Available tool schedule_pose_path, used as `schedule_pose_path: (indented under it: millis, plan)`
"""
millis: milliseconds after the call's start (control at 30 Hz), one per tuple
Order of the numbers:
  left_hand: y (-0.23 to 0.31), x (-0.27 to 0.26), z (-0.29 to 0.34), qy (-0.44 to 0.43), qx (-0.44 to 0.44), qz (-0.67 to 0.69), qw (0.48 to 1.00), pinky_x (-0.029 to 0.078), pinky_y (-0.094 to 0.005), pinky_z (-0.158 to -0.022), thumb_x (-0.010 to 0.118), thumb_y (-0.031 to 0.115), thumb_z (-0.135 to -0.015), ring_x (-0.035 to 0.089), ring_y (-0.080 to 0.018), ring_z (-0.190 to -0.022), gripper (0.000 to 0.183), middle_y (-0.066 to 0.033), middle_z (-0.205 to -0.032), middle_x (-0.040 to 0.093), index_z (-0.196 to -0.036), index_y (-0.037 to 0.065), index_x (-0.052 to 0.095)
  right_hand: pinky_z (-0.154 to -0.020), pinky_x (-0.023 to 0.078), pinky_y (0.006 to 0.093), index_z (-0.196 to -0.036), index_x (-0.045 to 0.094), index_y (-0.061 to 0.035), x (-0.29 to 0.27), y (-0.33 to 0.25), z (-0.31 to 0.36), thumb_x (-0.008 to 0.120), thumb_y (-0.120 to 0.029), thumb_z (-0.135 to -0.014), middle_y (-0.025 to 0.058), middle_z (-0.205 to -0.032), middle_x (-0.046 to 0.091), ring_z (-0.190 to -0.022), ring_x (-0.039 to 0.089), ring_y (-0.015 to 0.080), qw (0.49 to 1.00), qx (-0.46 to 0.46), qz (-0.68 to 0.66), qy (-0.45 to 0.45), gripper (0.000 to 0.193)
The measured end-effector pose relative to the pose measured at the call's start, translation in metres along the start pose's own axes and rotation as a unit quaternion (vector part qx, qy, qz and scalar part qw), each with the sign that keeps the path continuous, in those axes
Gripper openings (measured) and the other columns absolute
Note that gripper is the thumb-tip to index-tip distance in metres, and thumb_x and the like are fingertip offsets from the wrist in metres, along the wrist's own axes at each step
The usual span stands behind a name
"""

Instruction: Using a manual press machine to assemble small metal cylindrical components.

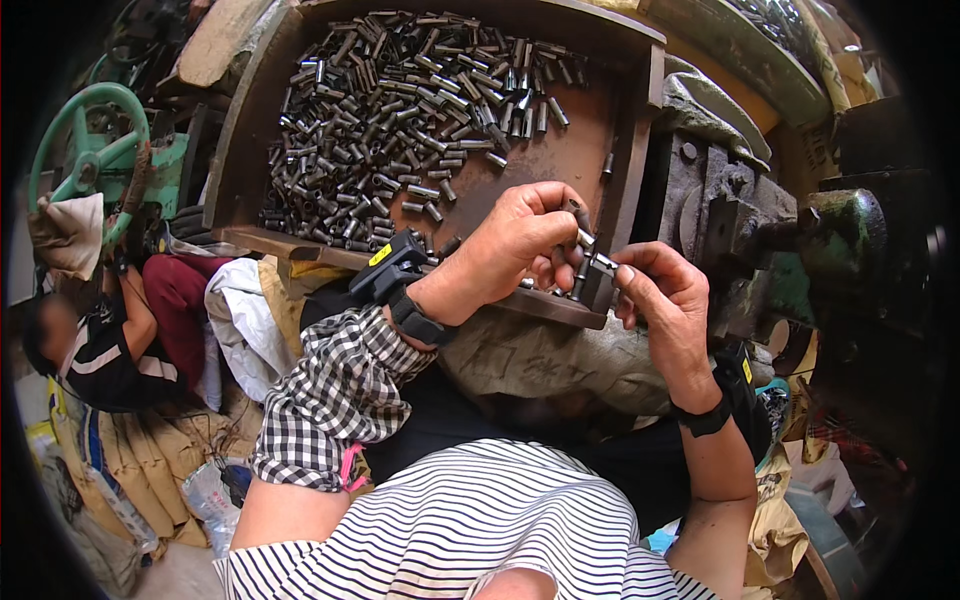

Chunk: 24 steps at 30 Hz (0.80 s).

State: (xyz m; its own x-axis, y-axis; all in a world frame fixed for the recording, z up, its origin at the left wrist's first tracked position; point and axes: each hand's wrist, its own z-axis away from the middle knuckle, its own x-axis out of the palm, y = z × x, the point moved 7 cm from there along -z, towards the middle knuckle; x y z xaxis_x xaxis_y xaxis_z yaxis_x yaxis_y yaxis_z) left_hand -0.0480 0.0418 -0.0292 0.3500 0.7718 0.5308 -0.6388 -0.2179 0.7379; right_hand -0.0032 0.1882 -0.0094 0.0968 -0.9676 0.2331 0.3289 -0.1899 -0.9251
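Observation:
Over the near right corner of a wooden tray [632, 160], my two hands are close together. My left hand [525, 235] is closed around a few short metal tubes [585, 240], which stick out between its fingers. Thumb and forefinger of my right hand [668, 295] pinch a small shiny metal piece [605, 261], its inner end close to the tubes; whether they touch, I cannot tell. A large heap of similar short metal tubes [390, 130] fills the tray's left and far parts. One lone tube lies by the tray's right wall.
A dark, greasy machine [740, 215] stands close to the right of the tray. To the left is a green handwheel [88, 150]. Another person [110, 345] sits low at the left, near brown sacks [150, 460]. Grey cloth [550, 365] hangs below the tray's near edge.

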Motion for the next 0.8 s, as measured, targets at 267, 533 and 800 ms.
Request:
schedule_pose_path:
  millis: [267, 533, 800]
  plan:
    - [0.001, 0.009, 0.001, 0.01, 0.022, -0.024, 0.999, 0.047, -0.0175, -0.045, 0.055, 0.011, -0.086, 0.061, -0.0098, -0.056, 0.014, -0.0054, -0.076, 0.06, -0.098, 0.002, 0.055, -0.047, 0.043, 0.017, -0.094, 0.06, 0.0038, -0.009, 0.002, -0.002, 0.06, -0.007, -0.088, 0.0044, -0.079, 0.061, -0.056, 0.055, 0.0058, 0.998, -0.006, -0.055, 0.033, 0.013]
    - [0.002, 0.014, 0.002, 0.0, 0.03, -0.035, 0.999, 0.048, -0.017, -0.047, 0.055, 0.01, -0.089, 0.061, -0.0089, -0.058, 0.016, -0.0066, -0.08, 0.062, -0.101, 0.0, 0.055, -0.046, 0.044, 0.0177, -0.094, 0.06, 0.0027, -0.012, 0.007, -0.004, 0.061, -0.01, -0.088, 0.0038, -0.076, 0.06, -0.055, 0.055, 0.0062, 0.996, 0.015, -0.083, 0.029, 0.015]
    - [0.0, 0.012, 0.004, -0.016, 0.012, -0.055, 0.998, 0.048, -0.0161, -0.049, 0.057, 0.011, -0.09, 0.062, -0.009, -0.059, 0.017, -0.0065, -0.079, 0.063, -0.101, -0.001, 0.058, -0.044, 0.046, 0.0187, -0.09, 0.06, 0.001, -0.016, 0.005, -0.006, 0.065, -0.008, -0.084, 0.0038, -0.074, 0.061, -0.054, 0.057, 0.0071, 0.994, 0.014, -0.102, 0.03, 0.012]
